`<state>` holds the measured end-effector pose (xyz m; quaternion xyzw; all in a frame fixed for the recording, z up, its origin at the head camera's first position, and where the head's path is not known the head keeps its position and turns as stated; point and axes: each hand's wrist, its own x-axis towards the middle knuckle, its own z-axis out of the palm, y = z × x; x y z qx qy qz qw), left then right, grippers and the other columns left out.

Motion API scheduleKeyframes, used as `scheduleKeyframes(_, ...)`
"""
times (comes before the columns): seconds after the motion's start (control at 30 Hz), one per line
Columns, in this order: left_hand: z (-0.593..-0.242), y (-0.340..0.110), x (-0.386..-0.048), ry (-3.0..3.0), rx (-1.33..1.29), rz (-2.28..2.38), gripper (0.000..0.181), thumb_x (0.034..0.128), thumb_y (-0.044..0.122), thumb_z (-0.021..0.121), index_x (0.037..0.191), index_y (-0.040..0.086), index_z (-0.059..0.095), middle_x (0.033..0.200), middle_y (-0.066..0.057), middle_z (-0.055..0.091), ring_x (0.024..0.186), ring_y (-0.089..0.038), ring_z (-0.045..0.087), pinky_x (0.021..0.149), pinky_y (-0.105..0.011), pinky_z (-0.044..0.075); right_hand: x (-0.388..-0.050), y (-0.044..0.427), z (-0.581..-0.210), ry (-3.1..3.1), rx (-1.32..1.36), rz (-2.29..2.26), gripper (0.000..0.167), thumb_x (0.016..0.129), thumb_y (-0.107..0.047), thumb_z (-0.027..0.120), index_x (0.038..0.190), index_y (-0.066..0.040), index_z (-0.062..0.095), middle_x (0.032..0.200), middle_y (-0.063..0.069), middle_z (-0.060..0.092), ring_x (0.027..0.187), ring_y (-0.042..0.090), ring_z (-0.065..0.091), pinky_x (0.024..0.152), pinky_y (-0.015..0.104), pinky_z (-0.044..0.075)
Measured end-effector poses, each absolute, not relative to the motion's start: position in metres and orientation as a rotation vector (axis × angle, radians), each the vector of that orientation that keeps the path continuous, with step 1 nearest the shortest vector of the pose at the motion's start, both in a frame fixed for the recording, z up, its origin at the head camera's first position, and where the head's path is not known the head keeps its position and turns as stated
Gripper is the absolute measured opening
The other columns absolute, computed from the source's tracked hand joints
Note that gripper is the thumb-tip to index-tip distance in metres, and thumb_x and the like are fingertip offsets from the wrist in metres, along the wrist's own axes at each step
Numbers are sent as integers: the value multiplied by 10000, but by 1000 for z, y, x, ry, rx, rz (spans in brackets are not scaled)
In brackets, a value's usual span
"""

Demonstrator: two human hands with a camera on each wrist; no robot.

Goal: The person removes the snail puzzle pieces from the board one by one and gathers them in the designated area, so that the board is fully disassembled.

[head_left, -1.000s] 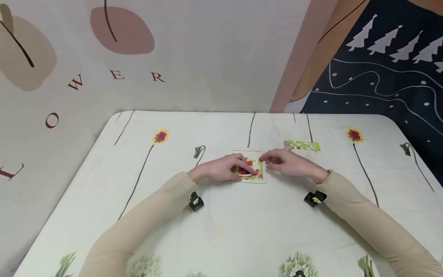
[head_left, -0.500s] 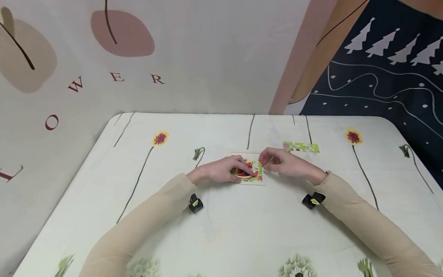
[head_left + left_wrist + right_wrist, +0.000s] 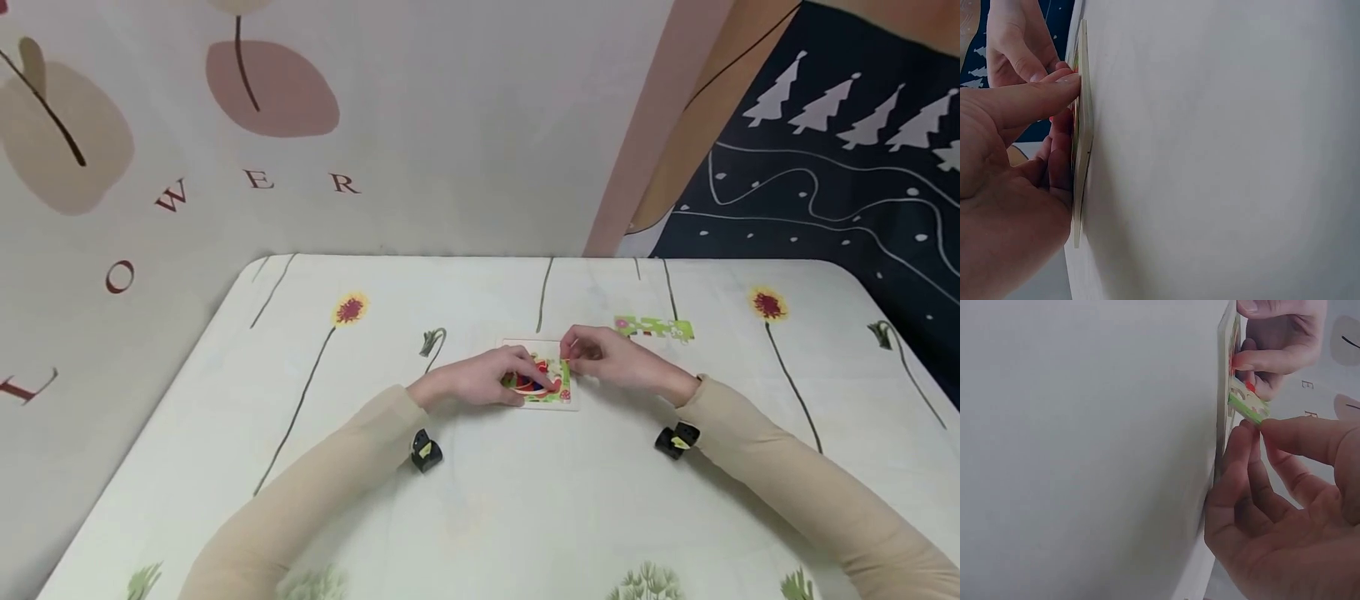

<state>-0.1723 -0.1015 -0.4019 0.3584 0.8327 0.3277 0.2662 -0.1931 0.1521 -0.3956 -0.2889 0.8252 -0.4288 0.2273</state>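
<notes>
A square puzzle board (image 3: 551, 406) with a pale rim and a colourful picture lies flat on the table. My left hand (image 3: 483, 377) rests on its left part, fingers extended over the picture; the left wrist view shows the thumb on the board's edge (image 3: 1085, 125). At the board's right side, my right hand (image 3: 618, 358) pinches a green-edged puzzle piece (image 3: 1249, 407) between thumb and fingertips. The right wrist view has this piece tilted up from the board, one end at the picture's surface. Part of the picture is hidden under the left hand.
Behind my right hand lies a green strip of joined puzzle pieces (image 3: 655, 327). The table (image 3: 480, 500) is covered by a white cloth printed with flowers. A pale printed curtain (image 3: 465, 125) hangs behind it, with a dark tree-patterned one (image 3: 825, 192) at the right.
My right hand has shifted slightly left against the board's right edge since the earliest frame. The left hand stays on the board. The whole head view has tipped slightly, so everything sits lower.
</notes>
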Motion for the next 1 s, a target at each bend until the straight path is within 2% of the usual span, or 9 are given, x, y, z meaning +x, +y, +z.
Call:
scheduleKeyframes(0.17, -403, -102, -171, 2254, 970, 886, 410, 954, 6, 663, 1348, 115, 703, 1282, -77, 581, 1206, -199, 479, 1061, -330, 378, -193, 154, -392, 2343, -775, -1193, 124, 982, 35, 593, 1093, 5, 639, 996, 107, 690, 920, 219, 629, 815, 334, 479)
scheduleKeyframes(0.57, -405, -101, -172, 2249, 984, 871, 405, 967, 25, 654, 1358, 121, 696, 1296, -78, 565, 1227, -208, 475, 1080, -338, 370, -190, 174, -387, 2381, -709, -1253, 106, 983, 7, 619, 1080, 16, 662, 965, 93, 683, 874, 204, 615, 717, 278, 489)
scheduleKeyframes(0.83, -404, -101, -171, 2250, 974, 868, 417, 964, 15, 656, 1367, 119, 690, 1292, -81, 561, 1207, -212, 468, 1069, -334, 370, -188, 187, -385, 2429, -702, -1271, 97, 979, 12, 620, 1063, 11, 667, 967, 77, 678, 897, 167, 610, 794, 266, 485)
scheduleKeyframes(1.0, -402, -102, -170, 2257, 968, 869, 418, 963, 10, 662, 1364, 121, 693, 1290, -78, 563, 1222, -217, 475, 1086, -340, 375, -188, 196, -383, 2439, -695, -1295, 88, 983, 5, 627, 1059, 20, 668, 970, 83, 677, 886, 129, 611, 792, 247, 487)
